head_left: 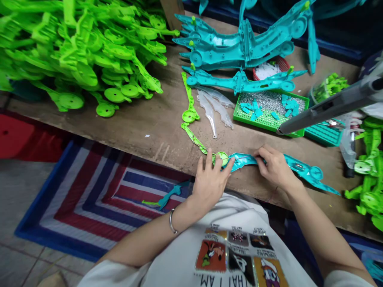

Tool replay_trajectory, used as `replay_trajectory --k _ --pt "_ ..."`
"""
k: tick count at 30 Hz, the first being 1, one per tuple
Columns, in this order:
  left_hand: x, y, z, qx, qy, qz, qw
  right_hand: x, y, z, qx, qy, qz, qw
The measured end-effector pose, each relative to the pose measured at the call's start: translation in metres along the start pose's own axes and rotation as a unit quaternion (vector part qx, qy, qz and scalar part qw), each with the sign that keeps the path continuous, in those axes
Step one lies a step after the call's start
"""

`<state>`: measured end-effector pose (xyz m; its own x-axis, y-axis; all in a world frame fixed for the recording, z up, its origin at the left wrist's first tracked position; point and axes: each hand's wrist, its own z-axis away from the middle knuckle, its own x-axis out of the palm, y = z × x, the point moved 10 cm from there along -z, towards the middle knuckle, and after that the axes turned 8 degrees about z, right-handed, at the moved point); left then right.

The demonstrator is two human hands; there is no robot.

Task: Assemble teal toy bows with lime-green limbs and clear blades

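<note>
A long turquoise plastic half-shell (302, 166) lies along the bench's front edge, hollow side up. A bright green plastic arm with a round end (222, 158) meets its left end. My left hand (209, 177) is open, fingers spread, with fingertips pressing on the green round end and the shell beside it. Over the middle of the shell, my right hand (274, 166) is closed, thumb and fingers bent together; what they pinch is hidden. A thin line runs along the shell between the hands. Another green arm (189, 101) and several translucent blade-shaped pieces (209, 113) lie beyond.
A big heap of green parts (80, 52) fills the back left. Turquoise shells (221, 52) are stacked at the back. A green tray (271, 126) holds small metal and turquoise pieces. A grey tool (329, 101) hangs in from the right. Below stands a striped lined bin (89, 191).
</note>
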<state>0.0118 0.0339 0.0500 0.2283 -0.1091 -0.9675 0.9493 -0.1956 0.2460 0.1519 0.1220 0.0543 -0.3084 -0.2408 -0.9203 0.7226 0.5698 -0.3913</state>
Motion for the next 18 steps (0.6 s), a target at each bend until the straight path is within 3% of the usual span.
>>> replay_trajectory --k 7,15,18 --pt "-0.001 -0.001 0.001 0.001 0.016 0.007 1.000 0.006 0.006 0.006 0.030 0.017 0.037 0.999" --pt "0.002 -0.001 0.001 -0.004 0.014 0.004 1.000 0.011 -0.008 0.008 -0.009 -0.003 0.174 0.985" --pt "0.002 0.000 0.001 -0.008 0.021 0.004 1.000 0.006 -0.004 0.009 -0.019 -0.008 0.160 0.987"
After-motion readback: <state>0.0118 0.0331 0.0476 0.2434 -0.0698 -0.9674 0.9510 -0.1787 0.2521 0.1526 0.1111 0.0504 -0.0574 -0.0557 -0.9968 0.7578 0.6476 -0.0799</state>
